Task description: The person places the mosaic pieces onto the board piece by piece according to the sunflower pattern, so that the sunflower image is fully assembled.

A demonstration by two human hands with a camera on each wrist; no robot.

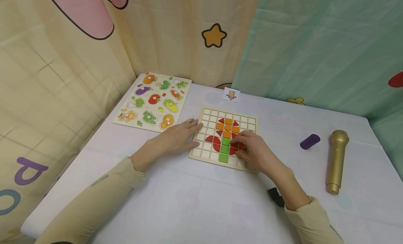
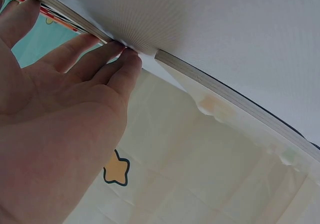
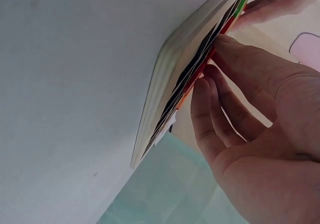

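A square wooden grid board (image 1: 204,153) lies flat on the table, bearing a pattern of orange squares (image 1: 229,121) with an orange round centre, small red triangles, a column of green squares (image 1: 224,158) and curved red pieces (image 1: 212,143) either side. My left hand (image 1: 176,137) rests at the board's left edge, fingers extended, thumb on its lower left side. Over the right half, my right hand (image 1: 258,151) pinches a red piece (image 1: 233,150) beside the green column between thumb and forefinger, low at the board's surface. That hand partly hides the red pieces under it.
Back left lies a vegetable knob puzzle (image 1: 143,111). A small pattern card (image 1: 231,94) sits behind the board. To the right are a purple cylinder (image 1: 310,141) and a gold microphone (image 1: 337,162). A black object (image 1: 276,197) lies beside my right forearm. Printed curtains (image 1: 189,34) border the table.
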